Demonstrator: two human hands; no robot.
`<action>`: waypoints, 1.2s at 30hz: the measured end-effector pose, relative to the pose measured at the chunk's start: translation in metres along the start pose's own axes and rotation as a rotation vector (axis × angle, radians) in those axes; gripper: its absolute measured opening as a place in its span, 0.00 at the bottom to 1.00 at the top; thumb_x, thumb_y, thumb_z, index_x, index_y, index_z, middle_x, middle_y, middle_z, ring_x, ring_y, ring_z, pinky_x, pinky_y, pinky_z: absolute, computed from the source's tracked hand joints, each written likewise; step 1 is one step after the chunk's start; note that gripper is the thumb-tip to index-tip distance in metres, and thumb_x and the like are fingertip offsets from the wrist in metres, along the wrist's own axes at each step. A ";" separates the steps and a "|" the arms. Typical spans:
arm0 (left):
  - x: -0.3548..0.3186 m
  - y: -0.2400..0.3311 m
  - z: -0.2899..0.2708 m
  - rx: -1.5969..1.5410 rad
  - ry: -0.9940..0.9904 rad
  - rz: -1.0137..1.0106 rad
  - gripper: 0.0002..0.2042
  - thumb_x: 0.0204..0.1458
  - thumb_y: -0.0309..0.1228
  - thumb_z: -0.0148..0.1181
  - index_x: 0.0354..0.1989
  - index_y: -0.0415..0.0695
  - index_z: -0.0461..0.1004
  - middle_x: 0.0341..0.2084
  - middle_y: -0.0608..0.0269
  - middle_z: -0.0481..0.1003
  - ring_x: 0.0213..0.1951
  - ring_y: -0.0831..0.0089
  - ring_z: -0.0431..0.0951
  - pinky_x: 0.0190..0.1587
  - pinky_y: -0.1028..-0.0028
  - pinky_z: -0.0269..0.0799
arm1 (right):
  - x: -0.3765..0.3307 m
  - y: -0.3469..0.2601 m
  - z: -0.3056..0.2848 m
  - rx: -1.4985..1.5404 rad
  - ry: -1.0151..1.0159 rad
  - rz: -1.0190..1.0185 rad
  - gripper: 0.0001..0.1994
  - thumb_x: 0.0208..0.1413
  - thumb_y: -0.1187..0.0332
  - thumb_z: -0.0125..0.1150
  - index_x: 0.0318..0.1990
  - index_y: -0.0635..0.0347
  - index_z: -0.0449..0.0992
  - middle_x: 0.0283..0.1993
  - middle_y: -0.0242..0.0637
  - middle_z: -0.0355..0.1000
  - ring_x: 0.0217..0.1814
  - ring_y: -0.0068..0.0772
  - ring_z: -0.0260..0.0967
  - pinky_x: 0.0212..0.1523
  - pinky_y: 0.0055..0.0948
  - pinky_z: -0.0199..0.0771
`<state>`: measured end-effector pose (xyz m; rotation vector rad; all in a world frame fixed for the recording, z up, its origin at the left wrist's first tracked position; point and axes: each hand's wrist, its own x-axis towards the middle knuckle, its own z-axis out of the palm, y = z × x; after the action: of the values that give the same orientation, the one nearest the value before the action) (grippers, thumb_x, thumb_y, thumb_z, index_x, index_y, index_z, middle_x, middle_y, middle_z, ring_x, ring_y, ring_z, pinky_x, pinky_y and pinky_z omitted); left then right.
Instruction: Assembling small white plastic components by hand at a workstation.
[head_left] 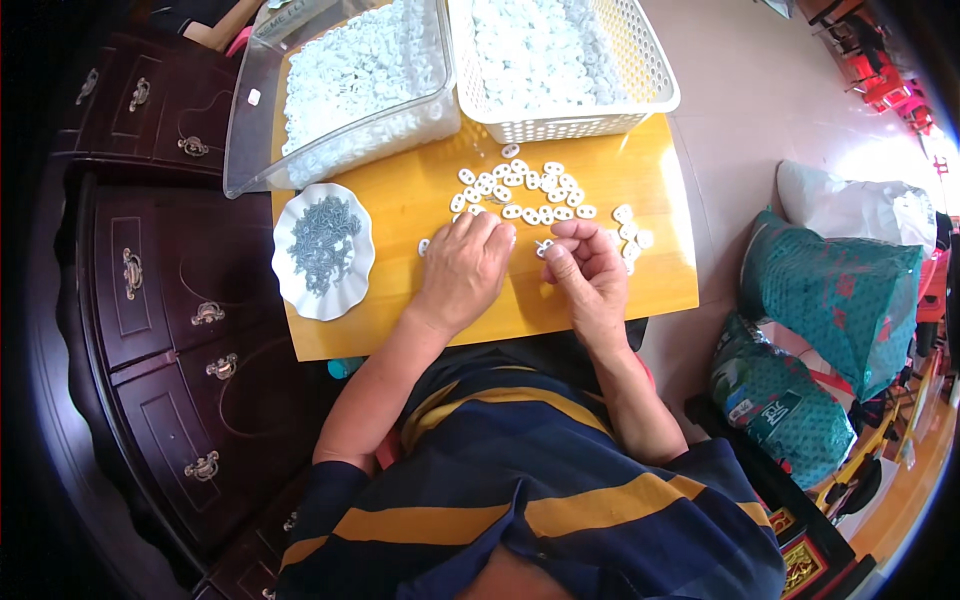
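Observation:
My right hand (590, 278) pinches a small white oval piece (542, 248) between thumb and fingers, with a bit of metal showing at it. To its left, my left hand (466, 265) is closed palm down over the table, its fingers bent together. Its fingertips are hidden, so what it holds cannot be made out. Just beyond both hands lies a loose spread of white two-holed oval pieces (535, 182). More of these pieces (629, 232) lie right of my right hand. Small grey metal parts (325, 243) fill a scalloped white plate (290, 280) at the left.
A clear plastic bin (240, 150) and a white perforated basket (570, 125), both full of white pieces, stand at the yellow table's (390, 335) far side. Dark wooden drawers (150, 300) line the left. Green bags (830, 300) and a white sack (850, 205) sit at the right.

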<state>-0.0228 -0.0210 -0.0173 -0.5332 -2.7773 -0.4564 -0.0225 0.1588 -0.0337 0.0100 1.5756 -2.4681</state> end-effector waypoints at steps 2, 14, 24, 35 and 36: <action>-0.001 -0.001 0.001 0.013 -0.005 0.021 0.05 0.55 0.27 0.61 0.37 0.44 0.73 0.32 0.61 0.73 0.37 0.60 0.76 0.38 0.61 0.73 | 0.000 0.001 0.000 -0.003 0.000 0.000 0.11 0.65 0.74 0.59 0.53 0.62 0.71 0.38 0.29 0.74 0.35 0.17 0.69 0.38 0.18 0.70; -0.011 0.024 -0.032 -0.580 0.085 -0.314 0.07 0.50 0.18 0.64 0.37 0.40 0.77 0.26 0.60 0.76 0.29 0.73 0.77 0.33 0.76 0.73 | -0.002 0.001 0.001 -0.032 -0.004 0.014 0.11 0.66 0.73 0.60 0.53 0.62 0.70 0.39 0.30 0.73 0.37 0.17 0.70 0.40 0.18 0.72; -0.019 0.021 -0.024 -1.243 0.072 -0.593 0.07 0.60 0.21 0.59 0.45 0.35 0.78 0.38 0.63 0.79 0.30 0.81 0.77 0.37 0.80 0.76 | -0.004 0.004 0.003 0.004 -0.013 0.047 0.11 0.66 0.74 0.59 0.53 0.64 0.69 0.39 0.31 0.73 0.39 0.19 0.72 0.44 0.19 0.74; -0.024 0.009 -0.022 -1.420 0.169 -0.562 0.09 0.59 0.18 0.55 0.46 0.33 0.78 0.37 0.54 0.82 0.32 0.76 0.82 0.38 0.78 0.79 | -0.006 0.003 0.005 0.000 -0.064 0.097 0.11 0.66 0.75 0.58 0.53 0.64 0.70 0.40 0.30 0.74 0.40 0.18 0.72 0.45 0.18 0.74; -0.022 0.010 -0.022 -1.397 0.192 -0.564 0.08 0.59 0.18 0.55 0.45 0.32 0.78 0.37 0.54 0.82 0.31 0.76 0.81 0.37 0.78 0.79 | -0.006 0.003 0.005 0.001 -0.063 0.098 0.11 0.66 0.75 0.58 0.53 0.64 0.70 0.40 0.30 0.74 0.40 0.18 0.72 0.45 0.18 0.74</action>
<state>0.0057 -0.0269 -0.0017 0.1175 -1.9511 -2.3915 -0.0151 0.1544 -0.0338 0.0096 1.5117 -2.3706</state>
